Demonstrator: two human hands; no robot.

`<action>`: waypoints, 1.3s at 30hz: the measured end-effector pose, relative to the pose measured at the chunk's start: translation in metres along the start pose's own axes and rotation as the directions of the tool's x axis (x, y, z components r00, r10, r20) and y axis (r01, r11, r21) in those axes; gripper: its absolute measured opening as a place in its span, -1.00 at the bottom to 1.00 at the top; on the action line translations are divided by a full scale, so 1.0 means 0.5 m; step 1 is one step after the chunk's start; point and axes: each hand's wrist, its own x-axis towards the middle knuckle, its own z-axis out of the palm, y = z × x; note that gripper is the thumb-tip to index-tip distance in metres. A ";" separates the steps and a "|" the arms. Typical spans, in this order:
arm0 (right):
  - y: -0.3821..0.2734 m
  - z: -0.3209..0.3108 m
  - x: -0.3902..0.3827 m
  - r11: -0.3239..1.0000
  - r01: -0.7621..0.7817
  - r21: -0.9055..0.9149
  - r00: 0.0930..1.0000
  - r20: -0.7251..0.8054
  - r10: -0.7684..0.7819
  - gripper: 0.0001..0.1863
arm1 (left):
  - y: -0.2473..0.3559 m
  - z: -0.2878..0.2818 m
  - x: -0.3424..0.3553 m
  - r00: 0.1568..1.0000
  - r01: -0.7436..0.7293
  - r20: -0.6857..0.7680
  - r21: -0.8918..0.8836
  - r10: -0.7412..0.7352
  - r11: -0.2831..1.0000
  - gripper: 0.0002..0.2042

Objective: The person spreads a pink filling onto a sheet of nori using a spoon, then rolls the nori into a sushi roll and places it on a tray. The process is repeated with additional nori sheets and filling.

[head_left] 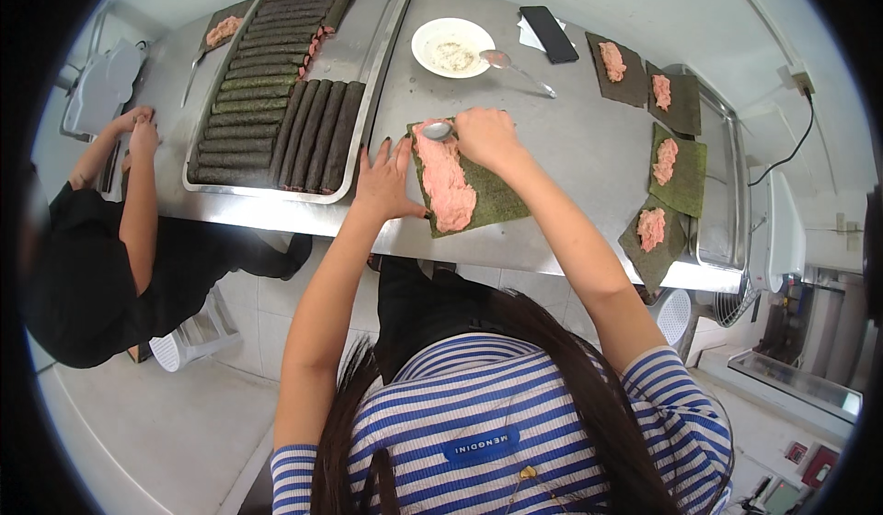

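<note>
A green-black seaweed sheet (492, 204) lies at the front of the steel table, with a long band of pink paste (446, 184) along its left side. My right hand (487, 136) grips a metal spoon (438, 131), its bowl resting on the paste near the band's far end. My left hand (386, 184) has its fingers spread beside the sheet's left edge, thumb touching the near left part. A white bowl (452, 32) holding some pale substance stands farther back, and a second spoon (529, 82) lies at its right.
Left, a tray (375, 46) of seaweed rolls and a co-worker's hands (138, 121). Right, several sheets with paste (662, 167), another tray (716, 193), a black cable (798, 138). A phone (547, 34) lies at the back; another pasted sheet (223, 32) is back left.
</note>
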 end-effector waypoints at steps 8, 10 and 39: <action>0.055 -0.004 0.002 0.999 0.038 -0.014 0.996 -0.081 -0.039 -0.84 | 0.001 -0.003 0.003 1.000 0.003 0.021 0.010 -0.003 1.000 0.26; 0.051 0.022 -0.006 0.995 0.089 -0.046 0.987 -0.132 -0.095 -0.85 | 0.001 -0.002 0.004 1.000 0.004 0.018 0.010 -0.004 1.000 0.26; 0.039 0.044 -0.151 0.969 0.227 0.102 0.958 0.153 -0.241 -0.69 | 0.003 -0.012 0.002 0.997 0.019 0.075 -0.001 -0.019 1.000 0.27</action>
